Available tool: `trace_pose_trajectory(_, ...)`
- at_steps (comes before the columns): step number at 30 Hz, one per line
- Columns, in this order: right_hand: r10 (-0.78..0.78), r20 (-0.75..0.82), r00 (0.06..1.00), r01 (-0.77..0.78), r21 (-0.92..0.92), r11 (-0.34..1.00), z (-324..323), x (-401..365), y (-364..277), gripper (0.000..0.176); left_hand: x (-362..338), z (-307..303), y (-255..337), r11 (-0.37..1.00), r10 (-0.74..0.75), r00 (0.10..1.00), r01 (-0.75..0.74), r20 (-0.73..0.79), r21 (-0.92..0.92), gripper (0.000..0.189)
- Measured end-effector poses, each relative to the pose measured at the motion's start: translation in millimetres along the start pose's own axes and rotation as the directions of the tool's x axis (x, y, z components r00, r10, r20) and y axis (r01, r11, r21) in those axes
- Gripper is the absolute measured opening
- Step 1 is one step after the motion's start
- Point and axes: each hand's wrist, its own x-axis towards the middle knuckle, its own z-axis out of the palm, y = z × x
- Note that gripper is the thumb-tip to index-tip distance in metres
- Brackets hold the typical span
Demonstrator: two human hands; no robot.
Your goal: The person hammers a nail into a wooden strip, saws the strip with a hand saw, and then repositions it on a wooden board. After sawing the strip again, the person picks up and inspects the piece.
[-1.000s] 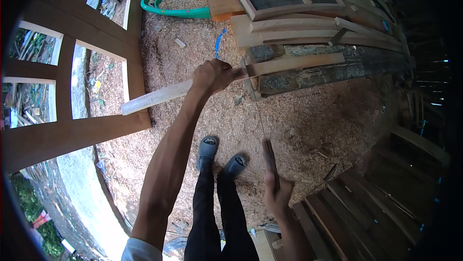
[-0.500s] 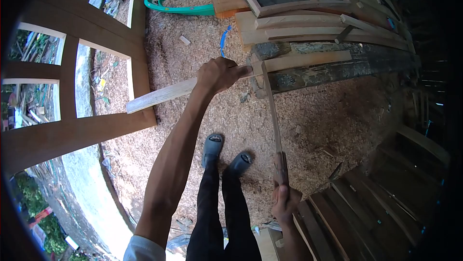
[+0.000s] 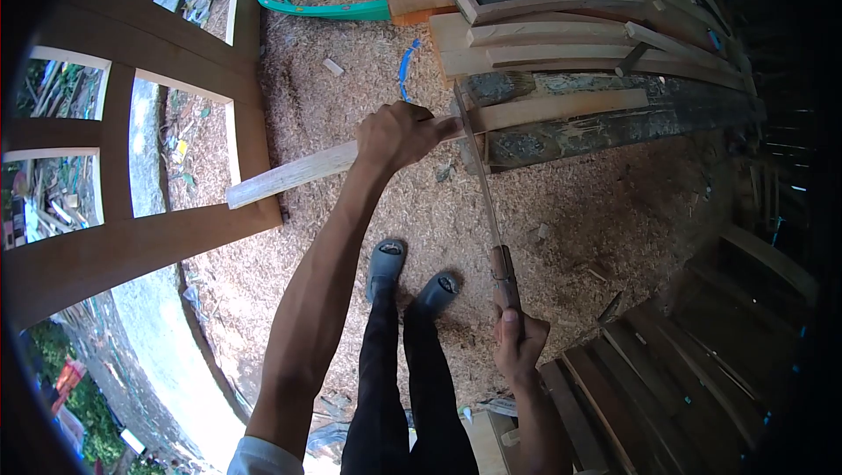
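Note:
My left hand [image 3: 395, 137] is closed around a long pale wooden strip [image 3: 294, 174], its thumb close beside the saw. The strip's far part lies on a weathered timber bench [image 3: 561, 143], while its near end juts out over the ground to the left. In my right hand [image 3: 520, 343] is the handle of a handsaw [image 3: 484, 184]. The saw's narrow blade crosses the strip near the bench's end, its tip pointing away from me.
Left of me stands a panelled wooden frame [image 3: 184, 222] with square openings. Cut boards [image 3: 561, 34] are stacked behind the bench, near a green plastic frame [image 3: 329, 8]. Dark planks [image 3: 605, 405] lie at lower right. Wood shavings [image 3: 324, 89] cover the ground around my feet.
My right hand and the saw have moved forward, away from my body, so the blade tip reaches farther past the strip. The left hand keeps its hold in nearly the same place.

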Motion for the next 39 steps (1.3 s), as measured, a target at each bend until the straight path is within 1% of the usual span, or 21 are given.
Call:
trace_pose_trajectory(4, 0.041, 0.005, 0.999, -0.041, 0.084, 0.996, 8.2, 4.0, -10.3, 0.046, 2.1, 0.0, -0.9, 1.000, 0.019, 1.000, -0.019, -0.001, 0.016, 0.056)
trace_pose_trajectory(6, 0.114, -0.021, 0.993, -0.111, 0.107, 0.988, 14.9, 10.5, -22.3, 0.052, 2.1, -1.6, -0.8, 1.000, 0.017, 1.000, -0.017, 0.012, -0.005, 0.056)
trace_pose_trajectory(8, 0.141, -0.012, 0.990, -0.138, 0.134, 0.981, 19.3, 22.1, -29.2, 0.051, 0.5, -0.7, -1.3, 1.000, 0.014, 0.999, -0.013, 0.029, -0.024, 0.056)
trace_pose_trajectory(9, 0.164, -0.004, 0.987, -0.161, 0.164, 0.973, 21.8, 30.3, -32.2, 0.051, 0.4, 0.5, -1.9, 1.000, 0.009, 1.000, -0.010, -0.018, -0.027, 0.057)
trace_pose_trajectory(10, 0.168, -0.007, 0.986, -0.165, 0.165, 0.972, 24.2, 42.1, -36.6, 0.051, -1.0, 1.2, -0.8, 1.000, 0.005, 0.998, -0.007, -0.062, -0.029, 0.057)
trace_pose_trajectory(11, 0.159, 0.009, 0.987, -0.159, 0.152, 0.976, 26.4, 56.4, -41.6, 0.051, -0.4, -0.1, 0.2, 1.000, -0.001, 1.000, 0.000, -0.025, -0.030, 0.058)
trace_pose_trajectory(13, 0.151, 0.019, 0.988, -0.152, 0.143, 0.978, 26.8, 65.7, -46.1, 0.050, -1.2, 0.0, 1.6, 1.000, 0.002, 1.000, -0.002, -0.012, -0.010, 0.059)
trace_pose_trajectory(15, 0.126, 0.023, 0.992, -0.128, 0.077, 0.989, 27.1, 66.8, -50.2, 0.051, -0.9, -3.4, 3.9, 1.000, -0.026, 0.999, 0.026, 0.030, 0.001, 0.060)
trace_pose_trajectory(18, 0.156, 0.012, 0.988, -0.156, 0.068, 0.985, 8.2, 6.4, -28.0, 0.053, -3.5, -5.7, 6.2, 0.999, -0.029, 0.999, 0.029, 0.026, -0.016, 0.060)
trace_pose_trajectory(20, 0.110, -0.026, 0.994, -0.109, 0.049, 0.993, -4.1, -32.9, -13.0, 0.055, -0.1, -3.2, 2.1, 1.000, -0.018, 1.000, 0.018, 0.001, -0.001, 0.060)
trace_pose_trajectory(21, 0.108, -0.020, 0.994, -0.107, 0.047, 0.993, -3.5, -27.5, -16.0, 0.055, -0.7, -0.7, 0.5, 1.000, -0.007, 1.000, 0.008, -0.007, 0.013, 0.060)
trace_pose_trajectory(23, 0.177, 0.000, 0.984, -0.175, 0.137, 0.975, 6.5, 0.8, -28.0, 0.056, -3.0, -1.4, 2.6, 1.000, -0.006, 1.000, 0.006, 0.000, 0.003, 0.060)
trace_pose_trajectory(25, 0.149, 0.004, 0.989, -0.149, 0.060, 0.987, 28.4, 65.6, -44.1, 0.058, -4.5, -3.7, 6.0, 1.000, -0.005, 1.000, 0.005, 0.004, 0.002, 0.060)
trace_pose_trajectory(26, 0.091, -0.024, 0.996, -0.091, 0.013, 0.996, 37.7, 89.6, -52.5, 0.059, -5.8, -4.8, 7.2, 1.000, -0.014, 1.000, 0.014, 0.011, 0.003, 0.059)
trace_pose_trajectory(27, 0.070, -0.018, 0.997, -0.071, -0.022, 0.997, 38.4, 96.0, -62.1, 0.059, -5.4, -6.2, 7.4, 1.000, -0.020, 1.000, 0.019, 0.018, 0.007, 0.058)
trace_pose_trajectory(31, 0.073, -0.006, 0.997, -0.073, -0.025, 0.997, 22.8, 60.3, -42.8, 0.058, -0.5, -2.6, 2.1, 0.999, -0.014, 1.000, 0.014, -0.014, -0.048, 0.057)
trace_pose_trajectory(32, 0.067, 0.000, 0.998, -0.067, -0.034, 0.997, 16.8, 42.2, -35.8, 0.058, 1.7, -0.3, -0.2, 0.999, -0.009, 1.000, 0.008, -0.014, -0.038, 0.061)
trace_pose_trajectory(34, 0.083, -0.049, 0.995, -0.081, 0.040, 0.996, 8.7, 17.3, -28.7, 0.058, 3.1, 1.6, -2.1, 0.999, -0.007, 1.000, 0.007, -0.012, -0.037, 0.065)
trace_pose_trajectory(35, 0.082, -0.045, 0.996, -0.081, 0.034, 0.996, 9.8, 19.0, -27.5, 0.058, 1.7, 2.7, -2.3, 1.000, -0.001, 0.999, 0.000, -0.039, -0.030, 0.065)
trace_pose_trajectory(37, 0.138, -0.045, 0.989, -0.132, 0.118, 0.984, 17.4, 30.2, -30.6, 0.056, -2.3, 2.8, 0.0, 1.000, 0.007, 0.998, -0.008, -0.061, -0.026, 0.064)
trace_pose_trajectory(39, 0.108, -0.001, 0.994, -0.108, 0.108, 0.988, 33.1, 81.9, -39.2, 0.055, -4.4, -2.1, 4.5, 0.999, -0.015, 1.000, 0.014, -0.017, -0.030, 0.054)
